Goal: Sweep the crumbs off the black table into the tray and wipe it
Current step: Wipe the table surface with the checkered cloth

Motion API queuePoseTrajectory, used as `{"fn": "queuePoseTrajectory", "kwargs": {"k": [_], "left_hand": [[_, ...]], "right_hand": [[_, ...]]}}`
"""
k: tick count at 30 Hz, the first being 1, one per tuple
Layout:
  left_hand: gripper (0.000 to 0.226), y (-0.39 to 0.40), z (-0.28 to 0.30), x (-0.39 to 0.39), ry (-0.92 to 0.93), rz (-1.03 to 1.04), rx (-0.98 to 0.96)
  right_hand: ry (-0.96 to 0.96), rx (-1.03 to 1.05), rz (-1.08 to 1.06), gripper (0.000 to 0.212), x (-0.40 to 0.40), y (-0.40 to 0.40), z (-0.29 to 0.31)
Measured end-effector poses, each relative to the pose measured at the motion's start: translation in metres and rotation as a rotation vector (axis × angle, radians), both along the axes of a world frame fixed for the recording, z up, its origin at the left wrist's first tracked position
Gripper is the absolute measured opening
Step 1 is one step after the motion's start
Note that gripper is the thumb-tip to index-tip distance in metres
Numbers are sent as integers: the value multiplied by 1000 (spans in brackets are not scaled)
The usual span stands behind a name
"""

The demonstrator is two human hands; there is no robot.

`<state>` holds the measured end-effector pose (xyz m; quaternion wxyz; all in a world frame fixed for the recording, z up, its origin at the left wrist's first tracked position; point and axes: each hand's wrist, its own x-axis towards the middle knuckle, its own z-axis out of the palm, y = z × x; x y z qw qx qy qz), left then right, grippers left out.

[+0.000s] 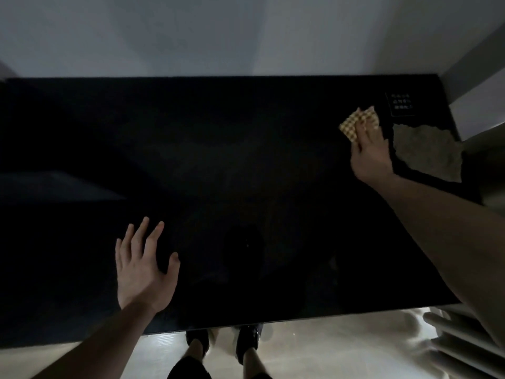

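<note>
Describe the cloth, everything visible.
The cloth is small, checked yellow-brown and white, and looks like thin woven fabric. It lies folded or bunched on the black table near the far right corner, just left of the tray. The right hand rests on it, fingers covering its near part, so its full shape is hidden. Whether it touches the tray cannot be told.

I am seeing only one bit of writing: a small black label [401, 103] lying at the far right corner of the black table [218, 165], with three rows of pale characters, too blurred for me to read.
</note>
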<state>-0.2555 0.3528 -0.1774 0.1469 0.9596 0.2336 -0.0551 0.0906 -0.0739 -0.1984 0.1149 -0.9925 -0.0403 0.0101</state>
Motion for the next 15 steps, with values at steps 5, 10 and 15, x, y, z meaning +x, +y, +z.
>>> {"fn": "queuePoseTrajectory", "kwargs": {"k": [5, 10, 15], "left_hand": [[74, 1, -1, -1, 3, -9, 4], [74, -3, 5, -1, 10, 6, -22], [71, -4, 8, -2, 14, 14, -33]], "right_hand": [[-7, 53, -8, 56, -68, 21, -7], [89, 138, 311, 59, -211, 41, 9], [136, 43, 750, 58, -333, 65, 10]]}}
